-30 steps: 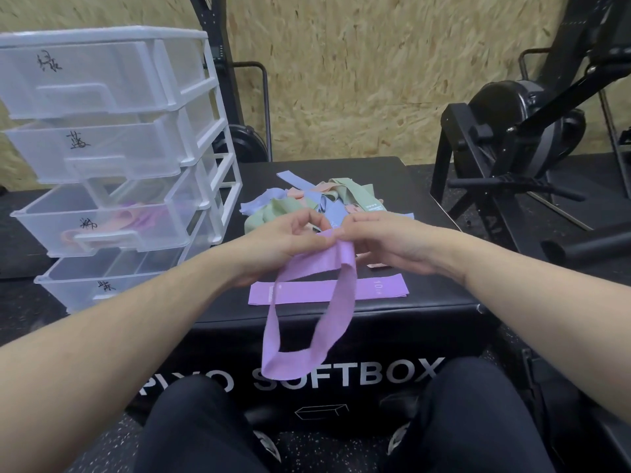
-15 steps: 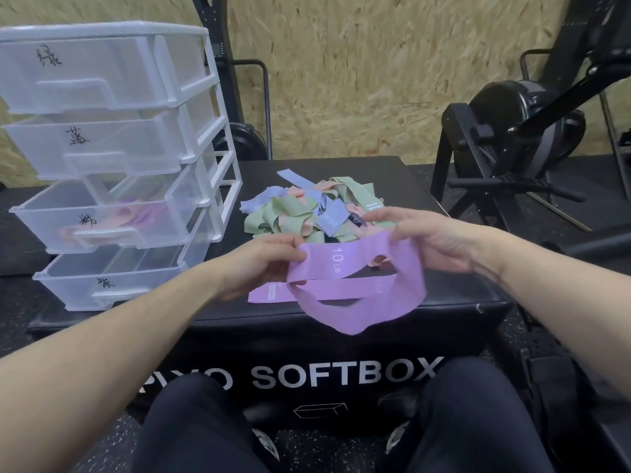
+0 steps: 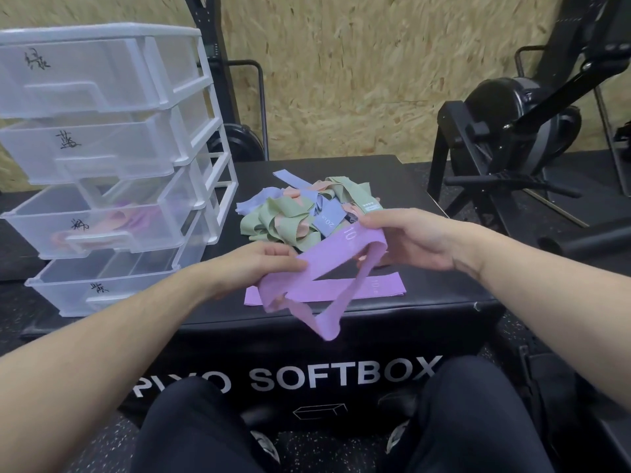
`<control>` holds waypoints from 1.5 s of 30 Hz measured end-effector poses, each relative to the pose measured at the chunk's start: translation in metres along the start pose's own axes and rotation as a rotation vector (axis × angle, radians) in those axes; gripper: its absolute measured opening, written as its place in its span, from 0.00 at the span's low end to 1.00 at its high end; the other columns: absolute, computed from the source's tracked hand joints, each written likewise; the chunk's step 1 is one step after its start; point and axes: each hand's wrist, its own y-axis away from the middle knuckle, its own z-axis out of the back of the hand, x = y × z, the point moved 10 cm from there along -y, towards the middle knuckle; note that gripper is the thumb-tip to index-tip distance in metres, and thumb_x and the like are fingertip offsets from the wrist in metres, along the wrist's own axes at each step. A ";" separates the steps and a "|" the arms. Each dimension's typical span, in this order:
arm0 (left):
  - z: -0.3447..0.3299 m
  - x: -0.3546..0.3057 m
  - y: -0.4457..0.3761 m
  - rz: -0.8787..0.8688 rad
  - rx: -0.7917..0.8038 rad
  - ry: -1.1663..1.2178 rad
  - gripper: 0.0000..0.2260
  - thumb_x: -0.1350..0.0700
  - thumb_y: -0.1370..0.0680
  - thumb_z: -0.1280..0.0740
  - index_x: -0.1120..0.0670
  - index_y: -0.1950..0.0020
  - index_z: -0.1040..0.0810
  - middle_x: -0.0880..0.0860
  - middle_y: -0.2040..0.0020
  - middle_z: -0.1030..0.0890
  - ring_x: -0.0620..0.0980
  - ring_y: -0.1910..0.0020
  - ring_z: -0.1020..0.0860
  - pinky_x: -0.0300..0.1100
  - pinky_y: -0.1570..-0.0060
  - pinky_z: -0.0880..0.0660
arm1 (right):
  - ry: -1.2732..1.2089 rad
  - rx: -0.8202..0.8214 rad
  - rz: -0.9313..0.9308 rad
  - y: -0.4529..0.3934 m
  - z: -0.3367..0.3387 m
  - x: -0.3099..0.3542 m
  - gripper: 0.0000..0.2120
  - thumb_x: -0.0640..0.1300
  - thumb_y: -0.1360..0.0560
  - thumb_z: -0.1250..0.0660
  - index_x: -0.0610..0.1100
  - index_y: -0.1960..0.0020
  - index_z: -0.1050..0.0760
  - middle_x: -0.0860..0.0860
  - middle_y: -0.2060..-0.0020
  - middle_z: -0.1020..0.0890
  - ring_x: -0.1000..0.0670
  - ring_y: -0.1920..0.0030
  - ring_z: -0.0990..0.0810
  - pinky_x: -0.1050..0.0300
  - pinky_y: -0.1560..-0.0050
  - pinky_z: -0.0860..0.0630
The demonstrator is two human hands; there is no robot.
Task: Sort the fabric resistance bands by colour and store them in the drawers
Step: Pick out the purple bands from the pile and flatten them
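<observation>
Both hands hold one purple band [image 3: 336, 259] above the front of the black soft box [image 3: 444, 291]. My left hand [image 3: 259, 264] pinches its left end and my right hand [image 3: 406, 238] grips its upper right end, with a loop sagging below. A second purple band [image 3: 382, 288] lies flat on the box beneath. Behind them sits a tangled pile of green, blue and pink bands [image 3: 304, 216]. A clear plastic drawer unit [image 3: 102, 165] stands at the left; its third drawer [image 3: 102, 227] is pulled out and holds pink and purple bands, and the bottom drawer [image 3: 102, 285] is pulled out too.
A black exercise machine [image 3: 526, 131] stands to the right of the box, and a black frame with a weight plate [image 3: 239, 138] stands behind the drawers. A chipboard wall closes the back. My dark-trousered knees are just below the box front.
The hands, pinched together on a hanging purple band one second ago, have drawn apart and stretched it sideways. The left hand has dropped lower and the right has stayed higher.
</observation>
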 end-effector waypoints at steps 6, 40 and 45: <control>0.029 0.051 0.005 0.116 -0.113 -0.058 0.18 0.40 0.29 0.29 0.55 0.58 0.18 0.53 0.60 0.18 0.50 0.60 0.23 0.45 0.52 0.32 | -0.155 -0.154 0.119 0.004 0.036 0.014 0.11 0.45 0.23 0.37 0.43 0.56 0.18 0.46 0.57 0.17 0.47 0.57 0.20 0.52 0.53 0.25; 0.066 0.119 -0.045 0.197 -0.334 -0.072 0.07 0.65 0.26 0.26 0.55 0.52 0.17 0.45 0.65 0.18 0.41 0.66 0.21 0.26 0.62 0.27 | 0.366 -0.342 -0.312 -0.035 0.118 -0.125 0.09 0.49 0.21 0.34 0.46 0.43 0.26 0.46 0.63 0.16 0.53 0.74 0.33 0.63 0.76 0.39; 0.073 0.118 -0.044 0.178 -0.406 -0.057 0.03 0.60 0.22 0.30 0.55 0.50 0.16 0.52 0.57 0.16 0.42 0.64 0.23 0.34 0.57 0.26 | 0.378 -0.389 -0.295 -0.032 0.121 -0.122 0.11 0.54 0.20 0.36 0.48 0.55 0.29 0.49 0.67 0.22 0.54 0.74 0.36 0.61 0.75 0.42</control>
